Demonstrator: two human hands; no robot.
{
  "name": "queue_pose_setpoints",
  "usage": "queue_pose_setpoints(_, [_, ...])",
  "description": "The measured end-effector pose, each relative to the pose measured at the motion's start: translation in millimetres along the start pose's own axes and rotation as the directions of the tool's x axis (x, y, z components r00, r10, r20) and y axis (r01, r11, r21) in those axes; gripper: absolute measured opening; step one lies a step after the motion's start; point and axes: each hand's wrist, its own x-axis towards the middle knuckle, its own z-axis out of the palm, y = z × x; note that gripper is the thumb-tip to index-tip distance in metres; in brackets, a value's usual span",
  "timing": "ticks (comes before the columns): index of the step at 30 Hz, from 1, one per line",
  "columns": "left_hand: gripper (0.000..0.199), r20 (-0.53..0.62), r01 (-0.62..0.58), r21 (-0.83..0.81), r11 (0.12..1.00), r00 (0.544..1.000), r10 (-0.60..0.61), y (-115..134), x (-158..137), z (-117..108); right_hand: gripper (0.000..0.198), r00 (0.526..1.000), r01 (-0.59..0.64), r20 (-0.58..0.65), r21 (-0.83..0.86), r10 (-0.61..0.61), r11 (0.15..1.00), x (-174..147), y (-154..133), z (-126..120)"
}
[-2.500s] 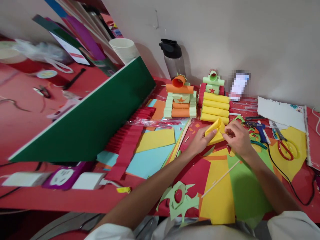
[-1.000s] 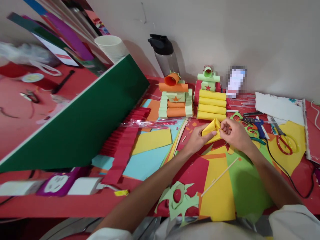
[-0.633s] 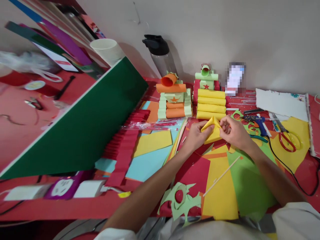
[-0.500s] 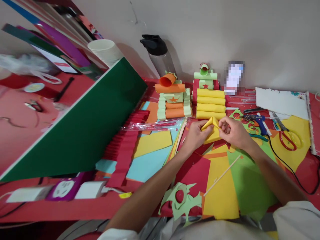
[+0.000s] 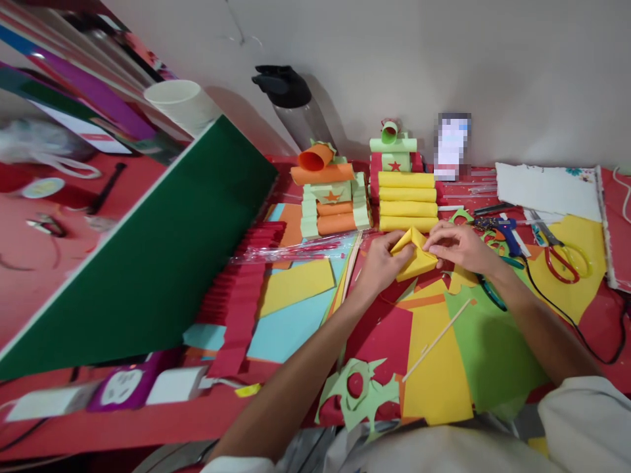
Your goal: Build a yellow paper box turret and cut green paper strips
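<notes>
A folded piece of yellow paper is between my hands, just in front of the paper models. My left hand grips its left side, thumb on top. Closed in a pinch at its right edge is my right hand. Behind stands a paper tank with yellow rolls and a red star. To its left is another paper tank in orange and pale green. Sheets of yellow paper, green paper and red paper lie below my hands, with a thin wooden stick across them.
At left leans a large green board; a bottle and a phone stand along the wall. To the right lie scissors and a blue glue gun with a black cord. A power strip sits at front left.
My right fingers have shifted along the yellow paper's right edge and look more extended. My left hand keeps its hold. The whole view has shifted slightly.
</notes>
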Motion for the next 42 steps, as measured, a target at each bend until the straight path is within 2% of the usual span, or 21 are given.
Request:
queue_pose_setpoints(8, [0.022, -0.032, -0.064, -0.049, 0.997, 0.998, 0.062, -2, -4, 4, 0.020, 1.000, -0.024, -0.017, 0.100, 0.026, 0.995, 3, 8, 7])
queue_pose_setpoints(12, [0.018, -0.110, -0.139, -0.044, 0.989, 0.985, 0.133, -3, -7, 4, 0.033, 0.999, -0.014, -0.044, 0.104, 0.018, 0.994, 3, 11, 9])
queue_pose_setpoints(18, [0.028, -0.042, -0.252, -0.101, 0.962, 0.968, 0.249, -14, -14, 2, 0.025, 0.998, -0.053, -0.011, 0.165, 0.056, 0.985, 3, 15, 11])
queue_pose_setpoints(22, [0.040, -0.035, -0.243, -0.142, 0.960, 0.970, 0.240, -27, -18, 0, 0.033, 0.994, -0.092, -0.026, 0.272, 0.103, 0.958, 4, 19, 15])
queue_pose_setpoints(27, [0.044, -0.034, -0.335, -0.076, 0.939, 0.942, 0.334, -32, -20, 0, 0.035, 0.989, -0.098, -0.073, 0.313, 0.127, 0.945, 5, 21, 20])
queue_pose_setpoints(30, [0.042, -0.056, -0.340, -0.059, 0.939, 0.940, 0.337, -32, -23, 3, 0.037, 0.987, -0.119, -0.071, 0.290, 0.145, 0.950, 5, 22, 20])
queue_pose_setpoints(34, [0.041, -0.086, -0.333, 0.088, 0.939, 0.936, 0.340, -30, -27, 5, 0.037, 0.978, -0.169, -0.066, 0.295, 0.196, 0.941, 5, 24, 20])
queue_pose_setpoints(37, [0.037, -0.106, -0.352, 0.175, 0.919, 0.922, 0.373, -28, -27, 4, 0.033, 0.977, -0.160, -0.091, 0.282, 0.192, 0.946, 4, 24, 23])
queue_pose_setpoints(42, [0.029, -0.099, -0.363, 0.118, 0.924, 0.922, 0.375, -27, -24, 3, 0.024, 0.975, -0.127, -0.142, 0.268, 0.170, 0.955, 4, 22, 27])
